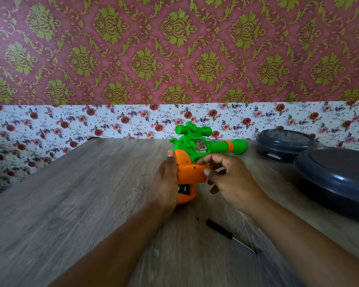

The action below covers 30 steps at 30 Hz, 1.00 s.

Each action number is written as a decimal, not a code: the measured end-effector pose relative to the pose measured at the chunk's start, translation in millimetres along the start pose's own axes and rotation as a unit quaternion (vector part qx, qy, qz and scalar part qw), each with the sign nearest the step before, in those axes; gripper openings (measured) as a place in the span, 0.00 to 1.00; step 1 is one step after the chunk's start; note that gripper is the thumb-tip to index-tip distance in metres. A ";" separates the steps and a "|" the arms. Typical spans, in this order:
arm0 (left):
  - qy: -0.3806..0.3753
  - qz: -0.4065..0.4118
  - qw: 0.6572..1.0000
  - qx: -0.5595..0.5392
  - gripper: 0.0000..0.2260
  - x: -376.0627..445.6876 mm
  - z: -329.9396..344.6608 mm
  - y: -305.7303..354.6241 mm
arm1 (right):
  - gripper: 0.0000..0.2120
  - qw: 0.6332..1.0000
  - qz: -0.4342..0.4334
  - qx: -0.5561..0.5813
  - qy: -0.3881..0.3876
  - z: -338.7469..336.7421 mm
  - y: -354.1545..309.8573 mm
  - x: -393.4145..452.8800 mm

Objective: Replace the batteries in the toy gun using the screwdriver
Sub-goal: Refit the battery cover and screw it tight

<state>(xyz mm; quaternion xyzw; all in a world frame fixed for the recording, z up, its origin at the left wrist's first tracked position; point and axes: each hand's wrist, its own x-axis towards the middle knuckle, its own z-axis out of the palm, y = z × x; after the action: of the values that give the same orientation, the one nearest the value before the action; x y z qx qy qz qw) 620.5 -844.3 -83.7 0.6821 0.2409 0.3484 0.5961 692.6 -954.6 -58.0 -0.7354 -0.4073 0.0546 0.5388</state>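
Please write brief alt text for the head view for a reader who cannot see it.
A person's left hand grips the toy gun's orange handle while the right hand pinches its battery cover. A black screwdriver lies nearby on the wooden table.

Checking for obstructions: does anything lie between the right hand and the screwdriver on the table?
Nothing visible does. The screwdriver lies alone on bare table, just below the right hand, which is holding the orange cover.
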 end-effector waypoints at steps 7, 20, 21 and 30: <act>0.010 0.019 1.000 0.008 0.12 -0.2 1.1 -0.7 | 0.14 0.995 0.034 0.058 0.073 21.1 10.1 0.7; -0.024 -0.032 0.996 -0.079 0.16 5.8 -1.3 -1.5 | 0.22 0.983 -0.119 -0.129 0.052 29.3 1.0 -10.3; -0.028 -0.030 0.996 -0.085 0.15 5.7 -2.4 -1.4 | 0.23 0.980 -0.131 -0.139 0.046 28.6 0.3 -10.6; -0.065 -0.023 0.995 -0.077 0.12 5.4 -5.6 -1.0 | 0.24 0.976 -0.153 -0.146 0.041 30.3 5.0 -11.3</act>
<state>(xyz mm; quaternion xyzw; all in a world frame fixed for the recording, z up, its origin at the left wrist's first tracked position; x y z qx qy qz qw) 619.7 -836.5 -83.4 0.6492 0.1898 0.3070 0.6695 672.1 -939.8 -78.8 -0.7366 -0.4962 -0.1191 0.4438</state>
